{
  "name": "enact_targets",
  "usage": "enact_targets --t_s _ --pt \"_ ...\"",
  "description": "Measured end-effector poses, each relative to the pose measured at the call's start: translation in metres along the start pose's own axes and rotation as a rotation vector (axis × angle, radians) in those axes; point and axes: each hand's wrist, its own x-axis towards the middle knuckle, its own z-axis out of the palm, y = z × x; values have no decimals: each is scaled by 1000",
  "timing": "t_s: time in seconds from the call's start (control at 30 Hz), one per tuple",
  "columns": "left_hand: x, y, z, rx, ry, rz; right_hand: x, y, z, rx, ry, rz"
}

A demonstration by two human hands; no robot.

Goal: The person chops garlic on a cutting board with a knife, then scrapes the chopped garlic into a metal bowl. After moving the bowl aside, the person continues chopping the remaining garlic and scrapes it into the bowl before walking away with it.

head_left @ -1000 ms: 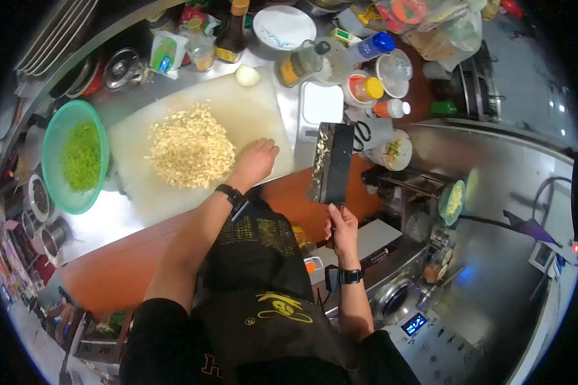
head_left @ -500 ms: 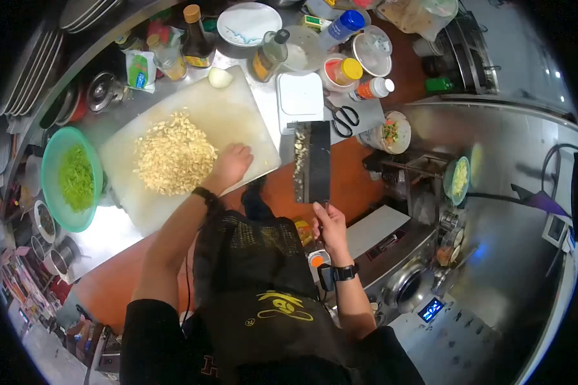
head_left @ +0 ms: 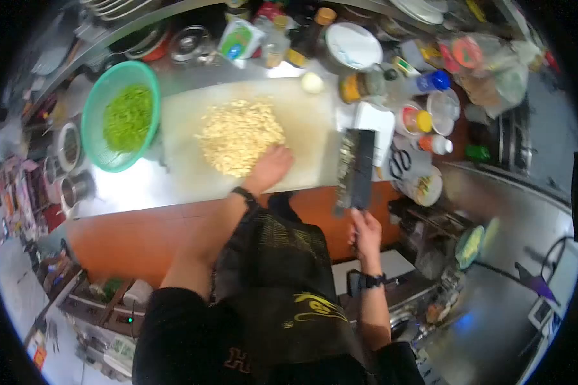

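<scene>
Looking down on a shiny steel counter (head_left: 112, 192) here, carrying a pale cutting board (head_left: 311, 122) laid flat across the middle, with a green bowl (head_left: 87, 135) just beside it on the left and a small metal pot (head_left: 77, 187) near the front edge. Over to the right now, spotting a white scale (head_left: 377, 120), black-handled scissors (head_left: 399, 164) and a white-capped bottle (head_left: 435, 144). And along the back, catching a green-and-white packet (head_left: 241, 40), a clear bottle (head_left: 275, 46) and a dark bottle (head_left: 307, 42), all slightly blurred.
</scene>
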Motion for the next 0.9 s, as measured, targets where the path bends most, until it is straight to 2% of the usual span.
enact_targets --t_s 0.03,0.07,0.17,0.23,0.27,0.37,0.47,0.57,0.6,0.7,0.8,0.83,0.87,0.9 --pt "-1 -1 -14 81 52 19 2 -4 12 54 -3 56" --pt "-5 0 -20 -7 -24 -34 4 -7 23 -11 -21 30" --pt "17 42 -83 -240 30 -67 12 -13 57 64 -201 40" --pt "26 62 -118 -325 -252 -7 16 -17 82 53 -290 52" --pt "19 64 -111 -331 -217 20 14 -22 90 51 -345 35" --pt "5 49 -104 -358 -106 -91 3 -36 103 -11 -344 128" --pt "-6 23 -94 -332 -149 -307 -2 -36 96 -16 -369 167" --pt "-14 5 -84 -318 -23 -466 -5 -36 89 -54 -384 181" --pt "-12 5 -91 -328 -62 -437 -7 -37 90 -69 -387 176" --pt "-11 3 -82 -313 59 -396 -14 -38 91 -60 -363 190" --pt "-49 -30 -90 -294 220 -562 -8 -32 87 -107 -328 104" --pt "-67 -43 -89 -160 205 -656 -6 -29 82 -132 -307 62" --pt "-91 -55 -84 -111 381 -583 -5 -27 79 -130 -296 49" --pt "-105 -60 -87 -161 296 -583 -4 -25 78 -112 -287 54"
